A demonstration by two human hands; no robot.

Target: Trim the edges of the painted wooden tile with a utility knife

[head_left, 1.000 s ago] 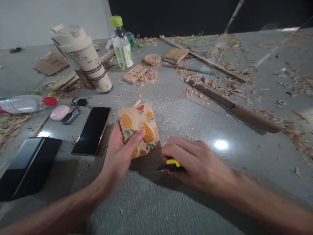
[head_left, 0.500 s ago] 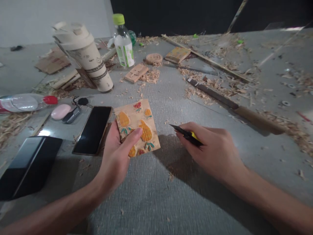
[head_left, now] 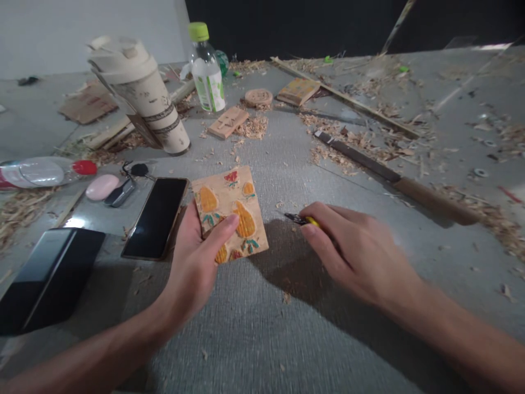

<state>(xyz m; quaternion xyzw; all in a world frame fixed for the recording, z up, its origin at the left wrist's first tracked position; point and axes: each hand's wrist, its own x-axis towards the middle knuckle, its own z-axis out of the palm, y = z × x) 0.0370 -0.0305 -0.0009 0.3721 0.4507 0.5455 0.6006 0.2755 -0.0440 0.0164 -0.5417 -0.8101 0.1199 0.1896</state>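
My left hand (head_left: pixel 200 246) is closed around the lower left corner of a carved wooden block (head_left: pixel 219 189), its thumb lying across the top face. Orange-yellow pear shapes, small red shapes and green leaves are painted on the block. To the right, my right hand (head_left: pixel 353 246) grips a utility knife (head_left: pixel 312 221) with a yellow and black handle. The knife's dark blade points left toward the block, with a gap between them. Most of the handle is hidden by my fingers. A black phone (head_left: pixel 156 219) lies just left of my left hand.
A long brown-handled file (head_left: pixel 356 158) lies at right among wood shavings (head_left: pixel 332 150). Behind are a cream tumbler (head_left: pixel 143 98), a green-capped bottle (head_left: pixel 207 76) and carved wooden pieces (head_left: pixel 229 121). At left lie a red-capped bottle (head_left: pixel 53 172) and a dark folded case (head_left: pixel 53 279).
My right hand has rolled and shifted slightly, turning the knife so its blade and yellow part show differently. My left hand and the block stay in place.
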